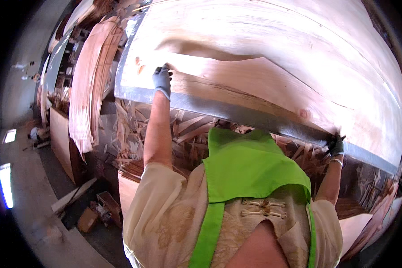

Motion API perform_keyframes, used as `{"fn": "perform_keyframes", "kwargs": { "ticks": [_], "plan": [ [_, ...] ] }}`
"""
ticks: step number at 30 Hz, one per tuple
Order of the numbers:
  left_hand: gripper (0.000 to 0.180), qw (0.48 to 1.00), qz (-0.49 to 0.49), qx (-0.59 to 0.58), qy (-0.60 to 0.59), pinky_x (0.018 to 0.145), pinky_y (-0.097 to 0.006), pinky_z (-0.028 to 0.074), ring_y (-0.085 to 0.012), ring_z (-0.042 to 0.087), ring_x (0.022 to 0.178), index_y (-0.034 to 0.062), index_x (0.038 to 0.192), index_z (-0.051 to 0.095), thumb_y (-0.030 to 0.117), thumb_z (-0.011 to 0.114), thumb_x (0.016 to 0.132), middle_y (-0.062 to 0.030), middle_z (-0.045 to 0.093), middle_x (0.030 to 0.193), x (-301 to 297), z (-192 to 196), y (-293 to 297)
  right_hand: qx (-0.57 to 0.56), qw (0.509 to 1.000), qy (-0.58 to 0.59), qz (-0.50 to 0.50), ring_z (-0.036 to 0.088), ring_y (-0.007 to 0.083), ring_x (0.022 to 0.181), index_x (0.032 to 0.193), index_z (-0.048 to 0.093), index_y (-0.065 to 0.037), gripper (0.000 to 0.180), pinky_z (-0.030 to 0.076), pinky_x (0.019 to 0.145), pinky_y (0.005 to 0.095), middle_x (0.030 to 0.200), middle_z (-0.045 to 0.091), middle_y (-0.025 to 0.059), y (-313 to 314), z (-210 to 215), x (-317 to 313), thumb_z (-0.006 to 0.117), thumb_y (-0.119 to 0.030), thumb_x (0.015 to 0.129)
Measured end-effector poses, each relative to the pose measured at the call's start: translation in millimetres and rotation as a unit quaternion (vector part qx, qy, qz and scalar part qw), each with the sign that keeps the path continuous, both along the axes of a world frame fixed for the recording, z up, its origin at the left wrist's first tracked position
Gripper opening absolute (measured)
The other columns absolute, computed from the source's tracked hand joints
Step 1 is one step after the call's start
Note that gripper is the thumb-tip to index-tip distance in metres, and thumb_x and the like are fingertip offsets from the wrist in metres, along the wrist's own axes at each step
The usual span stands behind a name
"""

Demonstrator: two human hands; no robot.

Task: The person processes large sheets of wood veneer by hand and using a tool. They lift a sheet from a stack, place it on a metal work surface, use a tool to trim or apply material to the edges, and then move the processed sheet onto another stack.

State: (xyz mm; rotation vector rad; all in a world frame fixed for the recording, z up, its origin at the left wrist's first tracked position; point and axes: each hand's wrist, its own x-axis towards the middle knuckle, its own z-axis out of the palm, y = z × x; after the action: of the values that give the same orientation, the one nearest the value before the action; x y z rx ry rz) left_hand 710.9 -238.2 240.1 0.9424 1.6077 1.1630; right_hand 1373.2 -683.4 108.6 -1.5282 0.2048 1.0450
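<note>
The left hand [162, 81] pinches a wood veneer sheet [250, 76] on the desk [201, 106]. The right hand's [336, 145] grip is unclear.

Beyond the left fingers [165, 69], the veneer sheet [259, 27] is cut off; below, veneer scraps [183, 127] are partly hidden by the apron [259, 169].

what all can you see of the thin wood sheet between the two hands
The thin wood sheet looks like veneer, pale pinkish tan, with dark grain streaks and a reddish knot toward the right. Its uneven far edge seems partly lifted, with shadow behind. It lies on a larger pale surface; the left hand is at its left end, the right hand at its right.
</note>
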Motion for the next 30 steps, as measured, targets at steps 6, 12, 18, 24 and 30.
{"fn": "perform_keyframes", "kwargs": {
  "ticks": [6,12,18,24,30],
  "plan": [
    [0.028,0.917,-0.007,-0.025,0.399,0.062,-0.037,0.045,-0.0246,0.056,0.060,-0.0018,0.074,0.064,0.026,0.068,0.071,-0.0156,0.062,0.070,-35.6,-54.5,-35.7,-0.035,0.998,-0.035,0.032,0.053,0.0137,0.067,0.107,0.059,-0.008,0.031,0.045,0.054,0.0254,0.081,0.058,0.0016,15.1,10.3,-10.7,0.060,-0.028,0.085],
    [0.027,0.869,0.053,-0.028,0.492,0.078,-0.039,0.044,-0.0331,0.055,0.087,0.0015,0.080,0.065,0.027,0.067,0.070,-0.0186,0.056,0.093,-22.2,-63.9,-49.1,-0.007,0.999,-0.002,-0.044,0.040,0.0115,0.054,0.080,0.051,-0.015,0.016,0.031,0.049,0.0235,0.066,0.050,-0.0031,33.5,28.1,-35.1,0.060,-0.029,0.084],
    [0.041,0.802,-0.017,-0.032,0.596,0.073,-0.039,0.046,-0.0314,0.061,0.079,0.0026,0.087,0.065,0.041,0.055,0.078,-0.0180,0.064,0.087,-20.2,-69.1,-47.8,-0.031,0.998,-0.051,0.011,0.052,0.0222,0.095,0.114,0.052,-0.006,0.035,0.041,0.088,0.0361,0.100,0.058,0.0063,14.6,22.6,-21.9,0.054,-0.028,0.086],
    [0.032,0.874,-0.056,0.007,0.483,0.059,-0.037,0.046,-0.0226,0.057,0.063,0.0021,0.081,0.063,0.031,0.050,0.085,-0.0123,0.064,0.074,-107.5,-165.7,-32.5,-0.309,0.796,-0.398,0.335,0.053,0.0192,0.069,0.087,0.058,-0.010,0.023,0.043,0.061,0.0316,0.079,0.058,0.0063,49.1,8.2,-23.3,0.063,-0.030,0.076],
    [0.046,0.790,-0.072,-0.036,0.608,0.065,-0.044,0.046,-0.0359,0.060,0.071,-0.0019,0.076,0.065,0.043,0.056,0.079,-0.0223,0.063,0.080,-56.2,-91.9,-39.7,-0.086,0.972,-0.136,-0.169,0.039,0.0118,0.034,0.062,0.057,-0.012,0.021,0.030,0.032,0.0266,0.050,0.051,0.0005,41.7,48.3,-65.3,0.072,-0.021,0.074]
  ]
}}
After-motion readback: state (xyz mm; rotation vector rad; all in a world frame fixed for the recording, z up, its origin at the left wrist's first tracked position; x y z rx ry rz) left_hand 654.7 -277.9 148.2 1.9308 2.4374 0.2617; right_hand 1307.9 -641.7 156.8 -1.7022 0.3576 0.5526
